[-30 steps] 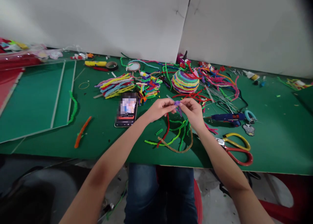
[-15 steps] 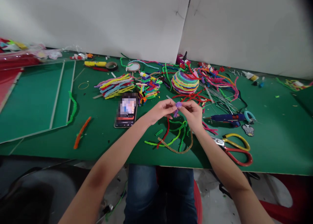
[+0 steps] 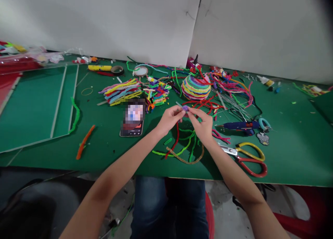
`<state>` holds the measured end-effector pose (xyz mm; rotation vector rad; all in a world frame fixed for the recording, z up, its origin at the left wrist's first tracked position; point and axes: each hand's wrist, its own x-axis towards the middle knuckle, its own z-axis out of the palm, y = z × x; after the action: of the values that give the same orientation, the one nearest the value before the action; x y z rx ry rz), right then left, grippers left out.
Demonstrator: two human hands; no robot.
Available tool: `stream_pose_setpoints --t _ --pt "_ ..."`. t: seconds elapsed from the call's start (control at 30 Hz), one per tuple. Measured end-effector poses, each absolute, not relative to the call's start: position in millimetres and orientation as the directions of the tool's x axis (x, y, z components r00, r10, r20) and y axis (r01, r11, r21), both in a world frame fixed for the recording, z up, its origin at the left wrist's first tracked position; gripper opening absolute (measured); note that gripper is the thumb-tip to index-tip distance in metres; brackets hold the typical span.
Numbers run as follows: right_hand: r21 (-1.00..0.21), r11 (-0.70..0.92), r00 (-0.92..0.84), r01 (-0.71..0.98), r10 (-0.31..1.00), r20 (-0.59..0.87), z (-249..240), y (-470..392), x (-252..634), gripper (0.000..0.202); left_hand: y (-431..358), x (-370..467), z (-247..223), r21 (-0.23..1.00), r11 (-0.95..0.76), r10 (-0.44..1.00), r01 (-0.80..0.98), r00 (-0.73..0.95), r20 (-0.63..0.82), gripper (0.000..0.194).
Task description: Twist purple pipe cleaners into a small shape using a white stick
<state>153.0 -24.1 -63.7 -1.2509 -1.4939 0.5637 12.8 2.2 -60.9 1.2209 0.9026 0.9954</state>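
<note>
A small piece of purple pipe cleaner [image 3: 185, 108] is pinched between the fingertips of both hands, above the table's middle. My left hand [image 3: 170, 119] grips it from the left, fingers closed. From the other side my right hand [image 3: 202, 123] closes thumb and forefinger on it. Most of the piece is hidden by the fingers. Beneath the hands lie loose green pipe cleaners [image 3: 192, 141] and a curved brown pipe cleaner [image 3: 187, 162]. Behind them sits a round striped ball [image 3: 195, 88] wound from colourful pipe cleaners.
Scissors [image 3: 249, 157] with yellow and red handles lie right of my forearm, below a blue glue gun [image 3: 238, 125]. A phone [image 3: 133, 119] and bundles of pipe cleaners [image 3: 121, 92] are on the left. An orange pipe cleaner [image 3: 85, 142] lies near the front edge.
The purple piece has turned between my fingertips; the strand that hung below it is now out of sight. Both hands have shifted slightly, and the view has moved a little.
</note>
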Motion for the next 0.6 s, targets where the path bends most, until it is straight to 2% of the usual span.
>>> stream_pose_setpoints --t 0.17,0.27,0.37,0.43,0.5,0.6 --pt "-0.942 0.275 0.103 0.191 0.949 0.298 -74.9 -24.2 142.0 0.023 -0.4 16.7 -60.3 0.988 -0.003 0.98 -0.154 0.194 0.034 0.029" --pt "-0.977 0.201 0.119 0.077 0.971 0.209 -80.4 -22.3 142.0 0.026 -0.7 15.2 -56.2 0.982 0.037 0.975 -0.184 0.223 0.005 0.029" --pt "-0.973 0.224 0.099 0.047 0.969 0.228 -80.8 -20.3 146.2 0.022 1.3 11.3 -54.1 0.981 0.108 0.953 -0.158 0.297 -0.057 0.03" --pt "-0.962 0.26 0.083 0.085 0.96 0.267 -78.7 -20.3 148.3 0.016 3.4 7.9 -54.2 0.986 0.136 0.94 -0.096 0.327 -0.098 0.032" --pt "-0.952 0.272 0.067 0.14 0.957 0.283 -75.9 -21.2 148.7 0.014 5.1 4.3 -54.5 0.995 0.095 0.934 0.011 0.346 -0.093 0.034" --pt "-0.963 0.236 0.065 0.134 0.967 0.246 -73.1 -22.8 146.6 0.019 5.1 -0.2 -53.8 0.956 -0.167 0.952 0.242 0.291 0.093 0.031"
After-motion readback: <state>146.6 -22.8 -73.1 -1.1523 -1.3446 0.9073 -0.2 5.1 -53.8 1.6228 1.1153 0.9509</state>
